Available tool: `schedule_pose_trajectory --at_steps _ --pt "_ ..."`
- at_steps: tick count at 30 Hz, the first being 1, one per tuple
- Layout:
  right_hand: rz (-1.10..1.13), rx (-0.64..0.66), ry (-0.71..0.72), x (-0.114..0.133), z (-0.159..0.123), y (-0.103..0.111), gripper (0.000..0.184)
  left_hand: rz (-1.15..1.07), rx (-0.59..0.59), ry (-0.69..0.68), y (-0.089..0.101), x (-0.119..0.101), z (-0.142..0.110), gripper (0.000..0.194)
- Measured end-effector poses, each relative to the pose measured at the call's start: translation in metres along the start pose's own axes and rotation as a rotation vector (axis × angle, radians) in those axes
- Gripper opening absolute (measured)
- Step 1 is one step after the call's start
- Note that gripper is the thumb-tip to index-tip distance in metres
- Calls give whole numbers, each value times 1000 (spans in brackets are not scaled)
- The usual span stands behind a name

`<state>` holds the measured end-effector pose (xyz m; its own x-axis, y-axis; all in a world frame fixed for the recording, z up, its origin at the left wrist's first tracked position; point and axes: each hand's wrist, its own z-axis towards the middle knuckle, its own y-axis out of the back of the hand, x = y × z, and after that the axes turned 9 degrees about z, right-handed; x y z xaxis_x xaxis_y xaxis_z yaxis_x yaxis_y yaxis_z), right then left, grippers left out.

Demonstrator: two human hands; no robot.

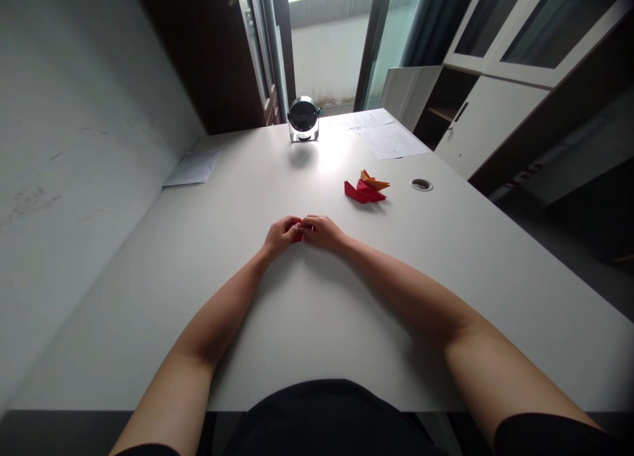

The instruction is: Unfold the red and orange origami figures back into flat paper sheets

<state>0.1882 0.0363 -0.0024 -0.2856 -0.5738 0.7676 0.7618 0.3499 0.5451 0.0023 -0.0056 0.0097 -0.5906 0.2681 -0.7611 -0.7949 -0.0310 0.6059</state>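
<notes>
My left hand [281, 235] and my right hand [321, 231] meet at the middle of the white table [198, 277]. Both pinch a small red folded paper [297, 236], most of it hidden by the fingers. The fingers of both hands are curled closed around it. Farther off to the right lies a small pile of folded red and orange paper pieces [367, 188], apart from my hands.
A small round fan [303, 119] stands at the far edge of the table. White sheets [391, 141] lie at the far right, another sheet [193, 168] at the far left by the wall. A cable hole [422, 185] is right of the pile. Cabinets stand on the right.
</notes>
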Motion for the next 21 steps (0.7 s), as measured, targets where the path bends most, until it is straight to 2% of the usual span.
schedule_pose_trajectory --at_steps 9,21 --pt "-6 -12 9 -1 -1 0 16 33 -6 -10 0 1 1 24" --pt "6 -2 16 0 -1 1 12 -49 -3 15 -3 2 0 26"
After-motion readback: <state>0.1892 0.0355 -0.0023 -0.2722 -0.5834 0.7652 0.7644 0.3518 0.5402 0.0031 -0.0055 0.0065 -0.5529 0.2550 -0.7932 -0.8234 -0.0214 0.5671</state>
